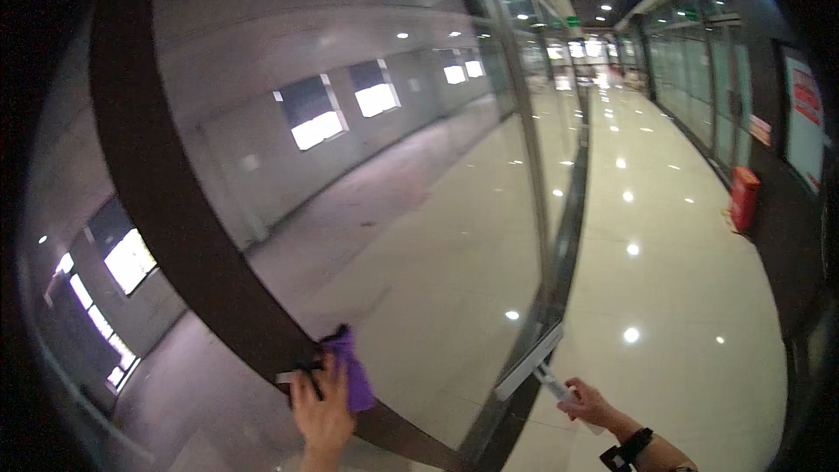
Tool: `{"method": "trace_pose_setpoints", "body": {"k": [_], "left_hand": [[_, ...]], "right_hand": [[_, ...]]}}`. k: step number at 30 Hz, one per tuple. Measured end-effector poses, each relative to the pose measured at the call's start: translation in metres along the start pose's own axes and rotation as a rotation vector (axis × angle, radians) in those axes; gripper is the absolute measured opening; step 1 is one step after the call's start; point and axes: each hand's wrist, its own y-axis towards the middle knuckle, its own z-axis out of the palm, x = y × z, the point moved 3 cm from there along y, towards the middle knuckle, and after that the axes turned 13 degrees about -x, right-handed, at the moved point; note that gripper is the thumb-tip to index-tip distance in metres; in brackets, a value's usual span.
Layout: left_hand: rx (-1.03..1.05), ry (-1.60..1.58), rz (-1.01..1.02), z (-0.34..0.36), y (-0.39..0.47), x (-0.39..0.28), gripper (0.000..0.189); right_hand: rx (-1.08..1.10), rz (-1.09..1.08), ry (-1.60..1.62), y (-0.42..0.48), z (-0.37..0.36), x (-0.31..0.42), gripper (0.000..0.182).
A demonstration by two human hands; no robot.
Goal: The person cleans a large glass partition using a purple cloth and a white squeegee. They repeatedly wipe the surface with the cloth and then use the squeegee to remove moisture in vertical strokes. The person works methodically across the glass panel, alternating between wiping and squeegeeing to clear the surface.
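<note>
My left hand [324,406] presses a purple cloth [357,377] against the dark brown frame post [216,262] of a glass wall. Something black, partly covered by the fingers, lies beside the cloth. In my right hand [586,403] is the pale handle of a window squeegee [527,367]. Its long, light-coloured head is tilted at the low edge of the large glass pane [406,255]. Whether its blade touches the glass cannot be told. A black band [626,451] is around my right wrist.
A glossy tiled corridor floor [668,275] stretches away on the right. A red box-like object [744,200] stands by the far wall, near a sign [805,98] bearing writing. Glass shopfronts [695,72] line that side. Behind the pane is a room with bright windows [318,130].
</note>
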Motion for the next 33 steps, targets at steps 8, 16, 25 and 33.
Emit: {"method": "trace_pose_setpoints", "body": {"k": [8, 16, 25, 33], "left_hand": [[-0.14, -0.345, -0.056, -0.028, 0.001, -0.035, 0.051], [-0.265, -0.31, -0.242, -0.003, 0.019, -0.071, 0.048], [-0.27, -0.139, -0.267, 0.058, 0.046, -0.092, 0.063], [-0.27, -0.178, -0.303, 0.068, 0.057, -0.095, 0.058]], "right_hand": [[0.204, -0.641, 0.146, 0.127, 0.008, 0.197, 0.045], [-0.147, -1.649, -0.06, 0.144, 0.021, 0.412, 0.041], [-0.609, -2.167, -0.17, 0.106, 0.038, 0.587, 0.039], [-0.798, -2.195, -0.315, 0.082, 0.033, 0.665, 0.037]]}}
